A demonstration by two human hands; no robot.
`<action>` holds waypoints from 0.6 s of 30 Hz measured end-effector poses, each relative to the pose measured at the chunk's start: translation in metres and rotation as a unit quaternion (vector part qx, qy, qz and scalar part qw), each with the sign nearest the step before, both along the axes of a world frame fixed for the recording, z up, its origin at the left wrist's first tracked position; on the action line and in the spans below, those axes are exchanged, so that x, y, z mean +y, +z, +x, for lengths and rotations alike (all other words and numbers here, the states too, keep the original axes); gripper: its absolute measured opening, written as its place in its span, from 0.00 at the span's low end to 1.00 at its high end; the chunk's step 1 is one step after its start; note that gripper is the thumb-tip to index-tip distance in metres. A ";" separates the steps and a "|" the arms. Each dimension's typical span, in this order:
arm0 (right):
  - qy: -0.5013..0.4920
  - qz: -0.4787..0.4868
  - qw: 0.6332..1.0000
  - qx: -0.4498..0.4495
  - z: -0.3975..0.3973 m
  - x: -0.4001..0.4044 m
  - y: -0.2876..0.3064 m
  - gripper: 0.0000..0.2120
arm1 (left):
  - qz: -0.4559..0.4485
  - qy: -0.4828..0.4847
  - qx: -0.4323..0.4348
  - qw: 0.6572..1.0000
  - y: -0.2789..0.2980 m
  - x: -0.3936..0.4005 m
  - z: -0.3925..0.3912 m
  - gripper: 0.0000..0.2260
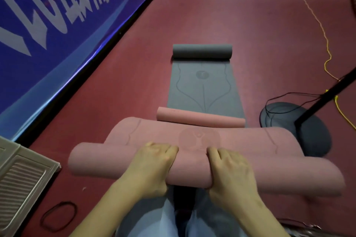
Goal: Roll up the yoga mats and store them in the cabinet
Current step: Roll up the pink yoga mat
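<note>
You are mid-roll on the pink mat (192,167), which lies across the red floor (212,15) right in front of your knees. Your left hand (152,161) and right hand (227,165) sit side by side on the middle of the thick roll, fingers curled over its top and gripping it. Its far end curls into a small roll of its own that rests on the near edge of the grey mat (202,86), which lies farther out, flat with its far end rolled. The next move calls for even forward pressure from both hands so the ends stay flush. A black elastic loop (57,215) lies on the floor to your left, probably for binding. No cabinet is clearly in view.
</note>
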State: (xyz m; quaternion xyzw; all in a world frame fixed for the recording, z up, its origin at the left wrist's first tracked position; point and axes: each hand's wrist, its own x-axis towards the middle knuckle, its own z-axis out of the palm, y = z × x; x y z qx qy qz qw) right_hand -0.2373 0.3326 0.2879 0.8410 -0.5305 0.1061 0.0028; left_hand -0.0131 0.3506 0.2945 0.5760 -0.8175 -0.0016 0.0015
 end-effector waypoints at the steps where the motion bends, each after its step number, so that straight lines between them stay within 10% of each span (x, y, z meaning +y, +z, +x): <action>1: -0.001 0.005 1.000 -0.008 -0.003 0.009 -0.002 0.32 | -0.003 -0.004 0.007 1.000 -0.004 0.007 -0.001 0.25; 11: 0.016 0.025 0.999 0.027 -0.007 -0.010 -0.003 0.34 | 0.190 0.023 -0.055 0.980 0.037 -0.026 -0.007 0.29; 18: 0.095 0.219 0.963 0.125 0.012 -0.075 0.047 0.39 | 0.081 0.077 -0.020 0.994 0.012 -0.025 -0.001 0.40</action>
